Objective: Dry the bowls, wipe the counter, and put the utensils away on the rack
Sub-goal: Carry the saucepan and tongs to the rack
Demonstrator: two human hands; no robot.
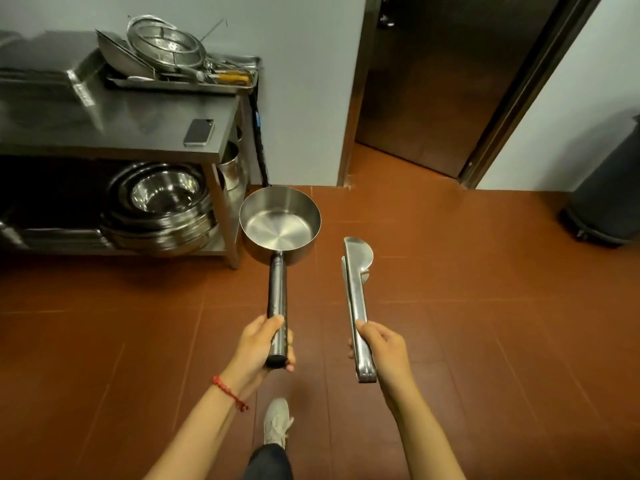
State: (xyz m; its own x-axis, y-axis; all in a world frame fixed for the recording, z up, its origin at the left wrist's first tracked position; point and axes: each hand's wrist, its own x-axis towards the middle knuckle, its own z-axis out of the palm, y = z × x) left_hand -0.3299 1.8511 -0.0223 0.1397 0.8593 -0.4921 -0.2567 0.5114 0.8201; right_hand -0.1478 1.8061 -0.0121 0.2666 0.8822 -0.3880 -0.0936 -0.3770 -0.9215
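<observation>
Right of the desk (145, 133), my left grip (266, 344) wraps the saucepan (280, 220) handle; my right grip (381, 344) clasps tongs (356, 299), both seemingly rack-bound.

Two hands are up in the lower middle of the frame: the left hand (263, 344) grips one steel saucepan (280, 225), and the right hand (381, 344) grips one pair of steel tongs (356, 292). One phone (198, 132) lies on the one steel table (138, 133) at upper left. One stack of steel bowls (159, 209) sits below; their number can't be told. One white shoe (276, 422) shows at bottom centre, one dark bin (606, 202) at the right edge.
</observation>
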